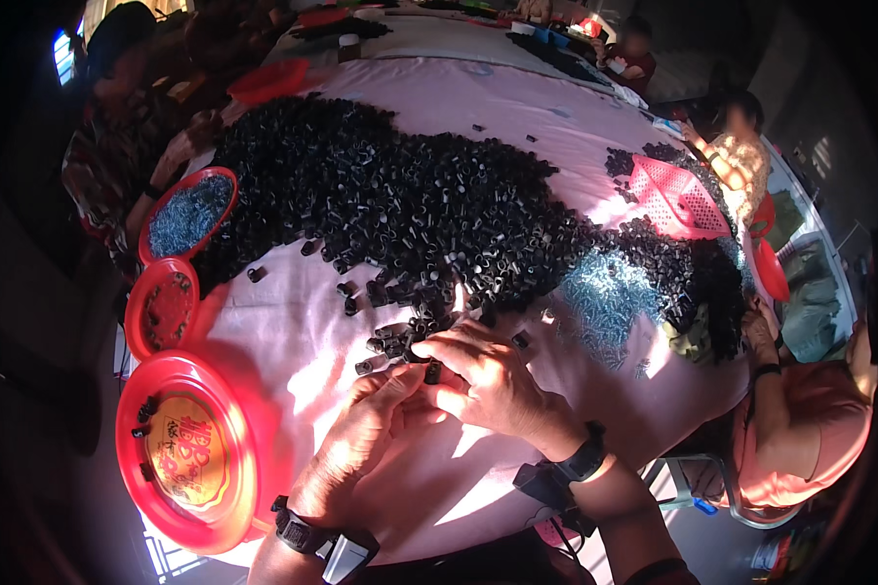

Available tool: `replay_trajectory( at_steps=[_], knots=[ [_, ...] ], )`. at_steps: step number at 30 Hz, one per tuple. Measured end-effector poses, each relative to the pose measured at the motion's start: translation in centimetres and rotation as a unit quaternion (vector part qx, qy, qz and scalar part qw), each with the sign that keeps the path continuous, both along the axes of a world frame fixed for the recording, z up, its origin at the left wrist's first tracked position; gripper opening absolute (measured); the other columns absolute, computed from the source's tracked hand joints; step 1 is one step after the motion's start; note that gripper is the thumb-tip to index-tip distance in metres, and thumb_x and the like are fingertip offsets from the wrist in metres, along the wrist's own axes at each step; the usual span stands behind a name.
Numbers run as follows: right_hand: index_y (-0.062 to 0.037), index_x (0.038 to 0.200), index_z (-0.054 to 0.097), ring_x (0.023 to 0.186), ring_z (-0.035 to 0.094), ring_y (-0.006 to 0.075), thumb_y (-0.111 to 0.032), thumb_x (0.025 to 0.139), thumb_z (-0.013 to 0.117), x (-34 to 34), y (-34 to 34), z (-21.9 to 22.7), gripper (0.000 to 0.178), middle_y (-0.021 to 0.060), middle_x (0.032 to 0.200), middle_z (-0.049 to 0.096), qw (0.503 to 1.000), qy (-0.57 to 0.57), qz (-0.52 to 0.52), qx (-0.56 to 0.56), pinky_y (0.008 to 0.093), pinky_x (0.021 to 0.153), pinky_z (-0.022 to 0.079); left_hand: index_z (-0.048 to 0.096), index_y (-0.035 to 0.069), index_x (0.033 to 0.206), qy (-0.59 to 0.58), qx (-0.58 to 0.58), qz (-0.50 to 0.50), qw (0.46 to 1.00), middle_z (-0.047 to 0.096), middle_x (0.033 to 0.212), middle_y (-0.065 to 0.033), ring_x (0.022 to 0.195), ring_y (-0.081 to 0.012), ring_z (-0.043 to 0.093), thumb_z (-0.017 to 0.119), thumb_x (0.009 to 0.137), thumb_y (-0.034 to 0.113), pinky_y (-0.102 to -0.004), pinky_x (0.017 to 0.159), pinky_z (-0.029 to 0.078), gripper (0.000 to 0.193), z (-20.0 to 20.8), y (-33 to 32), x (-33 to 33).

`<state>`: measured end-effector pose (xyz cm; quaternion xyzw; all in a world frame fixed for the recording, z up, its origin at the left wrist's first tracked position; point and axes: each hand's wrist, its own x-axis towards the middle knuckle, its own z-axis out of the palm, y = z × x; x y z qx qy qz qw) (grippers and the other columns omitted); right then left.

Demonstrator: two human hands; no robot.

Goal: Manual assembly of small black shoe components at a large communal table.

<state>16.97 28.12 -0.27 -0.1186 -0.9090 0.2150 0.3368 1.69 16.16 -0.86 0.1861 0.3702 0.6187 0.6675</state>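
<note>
At the near edge of a big table under a pink cloth (293,331), two bare hands are meeting over one small black part (432,372). The right hand (483,380) is bent nearly closed, finger and thumb pinching it, as far as I can see from here. The left hand (364,419) is curled up against it, thumb right beside the part, but I can't tell if it's actually gripping or just steadying. Fingertips make sense, I guess, with something that tiny. Just beyond the hands sit a few loose black pieces (392,341), then a massive heap of black parts (390,195) (seriously, it's a mountain), probably left that close for easy reach. Off to the left there's a large red tray (250,458) with a few black bits in it, a smaller red bowl (135,314), and a red plate (230,200) of bluish slivers, likely there so they don't scatter. More loose bluish slivers (610,302) lie to the right, with a pink basket (678,200) beyond and a co-worker in an orange top (800,429) nearby.
</note>
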Motion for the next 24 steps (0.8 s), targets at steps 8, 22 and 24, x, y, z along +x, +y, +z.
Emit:
replay_trajectory(
  at_steps=[8,22,24],
  knots=[
    [0.0001,0.108,0.064,0.087,0.068,0.0325,-0.002,0.069,0.08,-0.5,-0.1,-0.9,0.042,0.0135,0.094,0.068,0.998,-0.027,0.044,-0.028,0.0438,0.078,0.057,0.067,-0.001,0.119,0.066,-0.034,-0.023,0.997,0.073,0.108,-0.0091,0.098,-0.0161,0.07,0.056,0.105,0.024,-0.0311,0.087,0.057,0.031,-1.2,-0.4,-0.4],
    [-0.0002,0.108,0.063,0.093,0.068,0.0322,0.001,0.069,0.076,-0.4,0.4,-0.4,0.041,0.0134,0.101,0.069,0.997,-0.023,0.071,-0.009,0.042,0.083,0.057,0.069,-0.002,0.113,0.099,-0.028,-0.004,0.995,0.072,0.106,-0.0116,0.1,-0.0211,0.07,0.06,0.103,0.025,-0.04,0.093,0.058,0.03,-1.4,-0.5,0.3],
    [0.0003,0.11,0.066,0.096,0.07,0.032,0.002,0.07,0.076,-1.0,0.3,-0.7,0.042,0.0144,0.106,0.071,0.997,0.014,0.064,-0.029,0.0407,0.086,0.057,0.068,-0.002,0.115,0.084,-0.035,0.012,0.996,0.072,0.107,-0.0113,0.1,-0.021,0.07,0.06,0.103,0.026,-0.0402,0.093,0.058,0.031,-1.3,-0.5,0.2]
  ],
)
